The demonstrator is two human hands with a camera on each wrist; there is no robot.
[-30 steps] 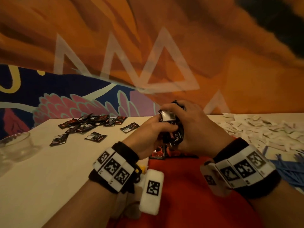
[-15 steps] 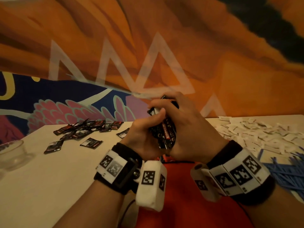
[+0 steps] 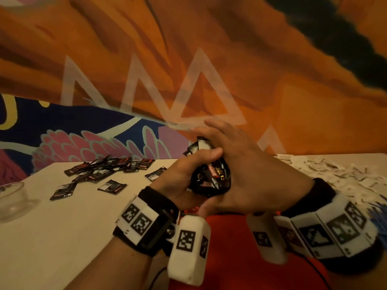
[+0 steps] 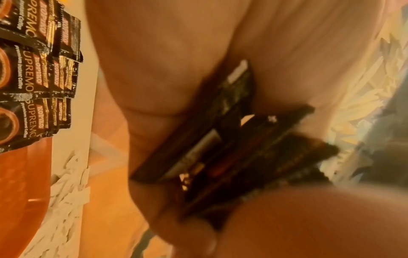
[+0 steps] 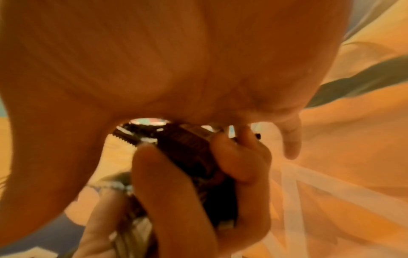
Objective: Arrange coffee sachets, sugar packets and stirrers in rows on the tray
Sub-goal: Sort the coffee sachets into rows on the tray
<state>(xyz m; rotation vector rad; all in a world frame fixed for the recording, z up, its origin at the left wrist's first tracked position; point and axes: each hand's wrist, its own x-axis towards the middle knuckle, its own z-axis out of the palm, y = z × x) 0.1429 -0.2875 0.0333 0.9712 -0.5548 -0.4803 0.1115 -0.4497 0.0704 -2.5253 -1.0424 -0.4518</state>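
Now raised slightly higher than half-second ago: stack of black foil coffee sachets (image 3: 211, 178), clamped by left hand (image 3: 180, 181) and right hand (image 3: 247, 174) fingers; squaring continues, placement on red tray (image 3: 240, 258) pending.

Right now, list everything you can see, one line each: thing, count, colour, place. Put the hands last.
held coffee sachets: a bunch, black with red and gold print, gripped between both hands above the tray.
loose coffee sachets: a scattered heap, too many to count, black, far left of the table.
row of coffee sachets: several overlapping, black, on the tray's far edge.
sugar packets: a large pile, white, right of the table.
stirrers: a bundle, blue, right edge, mostly cut off.
tray: one, red, near edge under the wrists.
glass bowl: one, clear, left edge.
table: one, cream.
left hand: grips the bunch.
right hand: wraps the bunch.
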